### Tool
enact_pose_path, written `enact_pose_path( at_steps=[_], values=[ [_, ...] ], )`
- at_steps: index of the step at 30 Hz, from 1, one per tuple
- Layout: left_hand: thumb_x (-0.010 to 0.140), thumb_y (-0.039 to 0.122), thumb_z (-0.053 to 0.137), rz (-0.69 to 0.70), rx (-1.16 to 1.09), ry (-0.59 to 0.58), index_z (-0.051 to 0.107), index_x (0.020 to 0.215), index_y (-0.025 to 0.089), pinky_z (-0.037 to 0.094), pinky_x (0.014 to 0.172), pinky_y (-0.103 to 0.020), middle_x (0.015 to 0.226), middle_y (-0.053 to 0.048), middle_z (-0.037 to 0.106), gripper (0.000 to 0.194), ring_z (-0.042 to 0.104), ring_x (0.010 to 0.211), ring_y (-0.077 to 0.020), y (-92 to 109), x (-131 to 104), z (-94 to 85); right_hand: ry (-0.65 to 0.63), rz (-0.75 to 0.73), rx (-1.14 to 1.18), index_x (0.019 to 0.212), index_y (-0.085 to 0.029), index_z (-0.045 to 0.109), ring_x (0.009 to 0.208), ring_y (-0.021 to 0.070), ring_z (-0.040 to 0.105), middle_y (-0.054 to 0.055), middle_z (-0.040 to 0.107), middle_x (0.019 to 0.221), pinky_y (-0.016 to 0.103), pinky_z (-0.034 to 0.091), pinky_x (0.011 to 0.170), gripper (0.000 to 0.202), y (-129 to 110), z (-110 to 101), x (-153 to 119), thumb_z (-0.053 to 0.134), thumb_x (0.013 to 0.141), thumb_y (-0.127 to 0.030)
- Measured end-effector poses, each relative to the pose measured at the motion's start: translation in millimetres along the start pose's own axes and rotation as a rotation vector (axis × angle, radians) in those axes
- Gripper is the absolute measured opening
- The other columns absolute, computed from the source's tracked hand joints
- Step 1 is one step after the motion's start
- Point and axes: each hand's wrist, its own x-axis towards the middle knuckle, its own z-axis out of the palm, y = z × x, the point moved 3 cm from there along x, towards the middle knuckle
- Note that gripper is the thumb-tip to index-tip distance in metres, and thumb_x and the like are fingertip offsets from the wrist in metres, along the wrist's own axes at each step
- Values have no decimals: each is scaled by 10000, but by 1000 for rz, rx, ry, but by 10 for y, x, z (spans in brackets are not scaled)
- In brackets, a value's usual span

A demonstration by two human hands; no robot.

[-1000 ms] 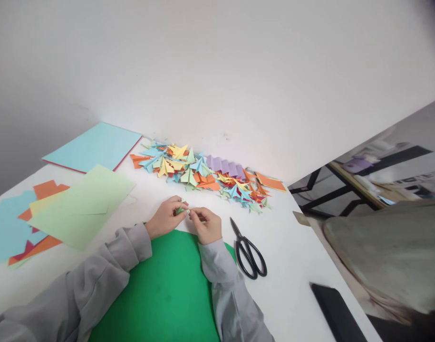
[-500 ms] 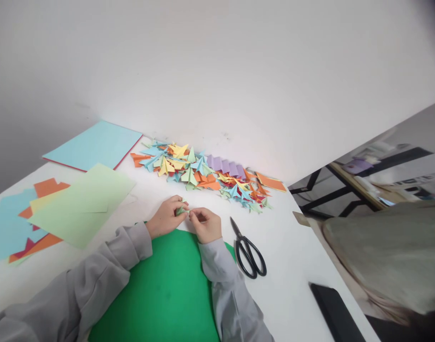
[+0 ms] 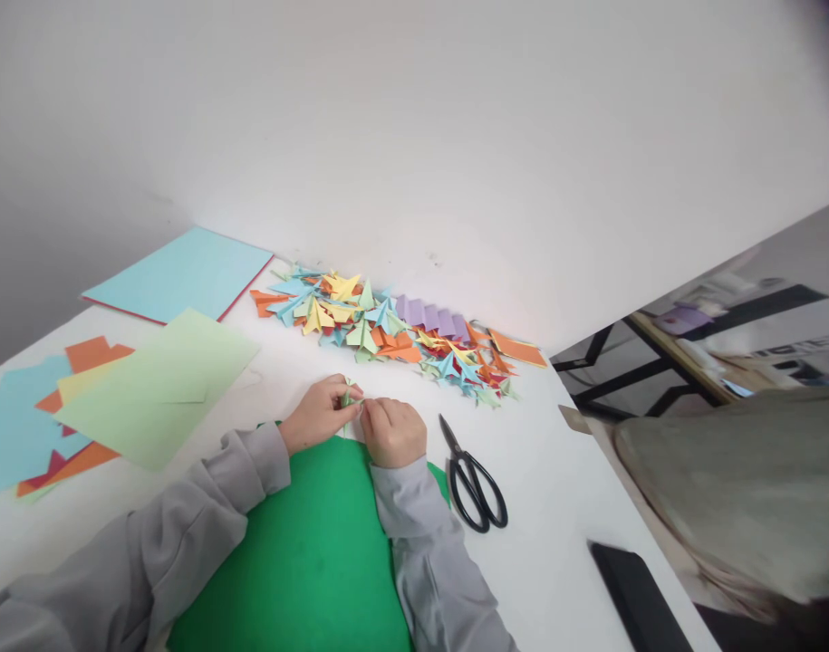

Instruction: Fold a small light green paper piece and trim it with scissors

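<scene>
Between my hands is a small piece of light green folded paper [image 3: 347, 398], partly covered by fingers. My left hand [image 3: 317, 415] pinches it from the left. Close against its right side, my right hand [image 3: 395, 432] has its fingers closed at the paper's edge, the back of the hand turned up. Under my forearms lies a large green sheet [image 3: 312, 543]. Behind my hands spreads a pile of folded paper pieces [image 3: 363, 326] in blue, yellow, orange, green and red, with purple pleated paper [image 3: 433, 317] at its back.
Black scissors [image 3: 477, 489] lie right of my right hand. A black flat object [image 3: 638, 598] rests near the right table edge. Light green sheets [image 3: 162, 389] and coloured scraps [image 3: 26, 417] are at left, a blue sheet [image 3: 183, 272] behind them. A wall [image 3: 414, 154] rises behind.
My right hand has rolled over so its back faces up more, and its wrist has shifted slightly left. The green folded paper is turned more upright in my left hand.
</scene>
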Motion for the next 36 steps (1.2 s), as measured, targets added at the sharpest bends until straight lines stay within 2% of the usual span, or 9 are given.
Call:
enact_pose_path(
  at_steps=[4,9,16,18,21,24,28,31,36],
  values=[
    [660,184,558,-18,-102,26,641,735,147,429,682,-269,739,-31,509,118,544,780,-148,-8,9,-11,-30,-71,-52,801,-156,586,599,156,501,43,599,624,304,322,559,138,-49,-29,21,449,803,-138],
    [632,165,583,-75,-216,39,651,744,155,445,697,-277,766,-39,532,131,543,890,-178,11,10,-29,-44,-63,-70,795,-140,589,596,158,499,57,596,637,307,326,553,162,-103,-22,42,428,809,-124],
    [621,151,587,-68,-199,-2,659,779,154,457,674,-269,889,-69,554,173,545,875,-170,8,11,-22,-94,-24,-41,792,-126,607,559,174,511,70,587,604,317,350,521,175,-125,6,24,432,784,-126],
    [621,154,591,-66,-180,22,658,795,158,455,667,-266,861,-58,556,187,549,836,-158,2,12,-31,-78,70,44,876,-126,605,602,179,540,90,617,677,312,387,542,209,-103,16,-8,418,785,-132],
    [619,161,597,-71,-161,63,653,812,160,447,668,-266,796,-35,550,201,549,784,-143,3,15,-51,17,315,276,947,-145,598,690,181,581,99,646,778,298,449,611,251,-16,25,-56,407,784,-152],
    [621,172,597,-72,-160,71,651,811,157,441,669,-267,773,-31,543,198,546,773,-141,19,18,-63,55,670,604,842,-150,624,619,167,598,85,651,727,282,480,546,208,112,78,-89,453,768,-244],
    [621,174,599,-44,-151,54,660,814,159,438,653,-259,772,-39,534,203,543,787,-150,43,18,-62,-27,1091,1142,663,-146,617,519,158,600,48,644,586,259,479,431,226,179,196,-97,556,677,-364],
    [625,180,598,-29,-147,48,664,826,168,440,624,-246,768,-39,525,212,540,775,-148,42,18,-57,-85,1213,1385,602,-145,617,475,141,589,30,636,537,246,478,417,214,160,228,-75,640,590,-357],
    [632,198,595,-31,-136,29,669,817,172,441,593,-233,769,-37,506,201,532,752,-140,12,19,-40,-115,1188,1461,594,-150,630,480,123,580,18,636,546,226,467,424,187,135,205,-45,662,576,-334]
  ],
)
